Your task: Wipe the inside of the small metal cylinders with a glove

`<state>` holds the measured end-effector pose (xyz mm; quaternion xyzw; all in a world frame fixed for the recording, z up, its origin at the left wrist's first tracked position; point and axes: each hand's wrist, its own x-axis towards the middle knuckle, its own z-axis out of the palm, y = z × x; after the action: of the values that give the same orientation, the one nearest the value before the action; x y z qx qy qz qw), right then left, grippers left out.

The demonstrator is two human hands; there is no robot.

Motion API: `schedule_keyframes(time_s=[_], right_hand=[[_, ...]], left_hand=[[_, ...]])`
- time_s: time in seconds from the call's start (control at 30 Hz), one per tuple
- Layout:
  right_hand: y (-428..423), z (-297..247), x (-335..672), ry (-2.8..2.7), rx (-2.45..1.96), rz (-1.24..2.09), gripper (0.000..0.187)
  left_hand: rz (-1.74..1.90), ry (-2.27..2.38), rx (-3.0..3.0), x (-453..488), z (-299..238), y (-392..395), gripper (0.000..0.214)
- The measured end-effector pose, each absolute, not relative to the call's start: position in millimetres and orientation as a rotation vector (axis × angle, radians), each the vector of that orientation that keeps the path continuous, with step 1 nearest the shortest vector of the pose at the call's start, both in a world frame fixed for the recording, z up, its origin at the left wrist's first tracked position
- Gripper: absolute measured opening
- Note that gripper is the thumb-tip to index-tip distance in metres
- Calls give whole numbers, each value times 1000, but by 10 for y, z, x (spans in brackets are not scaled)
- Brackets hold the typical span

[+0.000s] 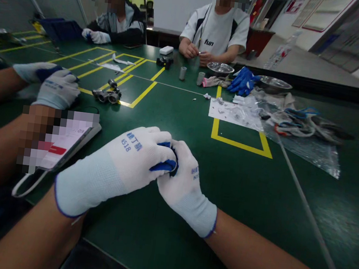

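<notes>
My left hand (137, 160), in a white glove with blue palm coating and a pale blue cuff, is closed, its thumb and fingers bent inward. Against it presses my right hand (182, 180), gloved the same way and also closed. The two meet fingertip to fingertip above the green table (234, 193). A small dark curved edge shows between the fingers; what it belongs to is hidden. Left of my left wrist lies a phone (67, 138) with a lit screen and a white strap. Beyond my hands stands a cluster of shiny metal parts (108, 94).
At left a neighbour's gloved hand (57, 89) rests close by. White paper (231, 113) with scraps, a clear plastic bag (314, 153), blue gloves (243, 81), metal bowls (220, 68) and metal cylinders (182, 73) lie farther off. Two people sit across the table.
</notes>
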<state>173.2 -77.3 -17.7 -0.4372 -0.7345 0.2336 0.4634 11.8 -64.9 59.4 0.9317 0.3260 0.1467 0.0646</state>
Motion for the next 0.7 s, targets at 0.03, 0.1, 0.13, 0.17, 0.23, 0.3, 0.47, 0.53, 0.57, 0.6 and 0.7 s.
schedule_keyframes(time_s=[0.03, 0.1, 0.13, 0.17, 0.23, 0.3, 0.47, 0.53, 0.57, 0.6, 0.7], right_hand=[[-771, -179, 1736, -1796, -1075, 577, 27], [-763, -186, 1740, -1769, -1077, 567, 30], [-759, -191, 1742, -1753, -1080, 554, 31], [-754, -196, 1742, -1737, -1084, 538, 31], [-744, -205, 1742, -1705, -1095, 511, 30], [-740, -205, 1743, -1663, -1096, 514, 27], [-780, -135, 1752, -1477, -932, 688, 14], [-802, -105, 1753, -1413, -859, 770, 12], [-809, -95, 1751, -1388, -849, 789, 13], [-812, -91, 1748, -1368, -856, 788, 13], [-805, -96, 1731, -1316, -902, 750, 16]], left_hand=[[452, 992, 2845, 129, 571, -657, 7], [470, 1022, 2909, 154, 521, -682, 9], [483, 1041, 2935, 165, 494, -695, 12], [500, 1059, 2954, 173, 470, -707, 14], [529, 1079, 2970, 177, 434, -716, 18], [550, 1077, 2943, 166, 433, -697, 17], [746, 1077, 2648, 102, 565, -580, 9], [829, 1109, 2522, 94, 608, -547, 9], [851, 1117, 2469, 97, 616, -536, 10], [858, 1115, 2421, 105, 616, -529, 10], [867, 1083, 2306, 137, 590, -517, 10]])
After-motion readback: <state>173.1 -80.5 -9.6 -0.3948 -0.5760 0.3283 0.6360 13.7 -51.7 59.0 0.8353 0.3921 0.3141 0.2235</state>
